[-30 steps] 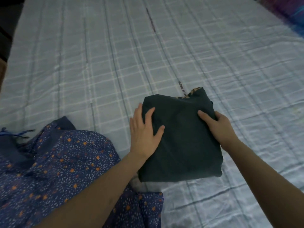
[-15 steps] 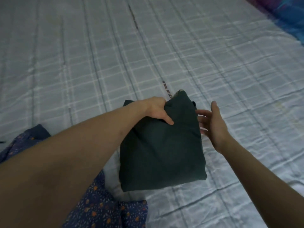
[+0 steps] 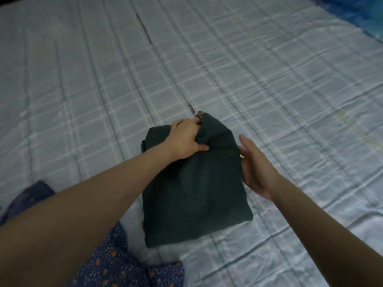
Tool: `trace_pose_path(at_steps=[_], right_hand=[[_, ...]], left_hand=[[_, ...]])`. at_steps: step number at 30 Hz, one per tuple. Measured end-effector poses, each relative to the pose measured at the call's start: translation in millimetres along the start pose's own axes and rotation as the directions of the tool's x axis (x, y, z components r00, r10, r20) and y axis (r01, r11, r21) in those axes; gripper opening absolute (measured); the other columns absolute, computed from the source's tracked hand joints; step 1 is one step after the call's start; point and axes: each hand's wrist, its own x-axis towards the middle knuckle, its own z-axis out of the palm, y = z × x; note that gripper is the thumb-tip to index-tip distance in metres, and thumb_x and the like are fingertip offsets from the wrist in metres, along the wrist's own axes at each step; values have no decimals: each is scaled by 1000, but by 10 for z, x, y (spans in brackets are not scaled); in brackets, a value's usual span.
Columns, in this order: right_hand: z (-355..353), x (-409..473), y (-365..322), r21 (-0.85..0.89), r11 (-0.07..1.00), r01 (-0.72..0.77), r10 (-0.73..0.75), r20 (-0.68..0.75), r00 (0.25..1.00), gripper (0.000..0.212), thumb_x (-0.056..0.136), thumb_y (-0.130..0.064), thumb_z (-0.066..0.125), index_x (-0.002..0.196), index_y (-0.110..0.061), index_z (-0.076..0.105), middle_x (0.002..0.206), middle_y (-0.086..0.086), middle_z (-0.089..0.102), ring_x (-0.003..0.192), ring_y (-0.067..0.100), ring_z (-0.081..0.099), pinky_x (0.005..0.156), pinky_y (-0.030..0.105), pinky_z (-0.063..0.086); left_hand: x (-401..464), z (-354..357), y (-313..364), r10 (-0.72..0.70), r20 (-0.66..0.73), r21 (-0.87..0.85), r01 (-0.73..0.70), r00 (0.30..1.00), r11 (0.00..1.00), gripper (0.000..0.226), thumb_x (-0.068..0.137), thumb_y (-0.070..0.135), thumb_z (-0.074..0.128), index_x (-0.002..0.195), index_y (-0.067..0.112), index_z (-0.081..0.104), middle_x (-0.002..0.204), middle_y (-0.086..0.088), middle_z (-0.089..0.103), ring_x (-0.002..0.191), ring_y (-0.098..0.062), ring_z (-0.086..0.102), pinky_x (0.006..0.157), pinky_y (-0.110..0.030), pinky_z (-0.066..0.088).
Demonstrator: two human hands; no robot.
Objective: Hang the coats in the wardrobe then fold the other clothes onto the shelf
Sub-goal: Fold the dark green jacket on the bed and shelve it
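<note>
My left hand (image 3: 187,139) is closed on the far edge of the folded dark green garment (image 3: 194,183), fingers bunching a pinch of cloth near the top corner where a scrap of patterned lining peeks out. My right hand (image 3: 256,166) is open, palm against the garment's right side with fingers spread, touching but gripping nothing. The garment lies on the checked bedsheet (image 3: 269,90), its near-left corner just overlapping a bit of white cloth (image 3: 134,243) and sitting beside the blue floral garment (image 3: 124,266) at the bed's near edge. The risk I see is in that one-handed pinch: I hold only the top layers, so if I lift from here the lower folds will likely slide out and the whole bundle will drop open. My right hand needs to get underneath, not merely alongside, before anything leaves the sheet. The near corner could also drag the white cloth along with it. The wardrobe and shelf are out of view, so a loose bundle may come undone on the way there.
</note>
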Motion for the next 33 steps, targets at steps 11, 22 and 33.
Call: trace_pose_path(at_steps=[11,22,33], right_hand=[[235,22,292,-889,433,148,-761,-272,589,50,86,3,49,133,-11,42,141,13,38,127,27,42,103,38,39],[106,206,537,-1000,-22,9,-340,16,940,71,89,-71,20,152,-40,9,162,-13,0,149,14,1,120,49,6],[190,-630,1093,-899,-410,150,-277,280,919,103,53,-31,72,146,-4,36,149,12,40,133,28,44,105,41,44]], left_hand=[[-1207,359,62,270,-457,147,-228,847,963,37,87,10,54,123,16,57,151,-6,36,143,-21,29,118,-50,18],[-1385,1034,-620,-99,-91,39,102,991,994,57,96,62,5,151,47,0,160,17,-10,145,-5,-17,121,-46,2],[-2149,1276,-329,103,-100,273,-72,990,959,95,68,58,61,149,16,32,144,-7,41,127,-27,45,96,-41,48]])
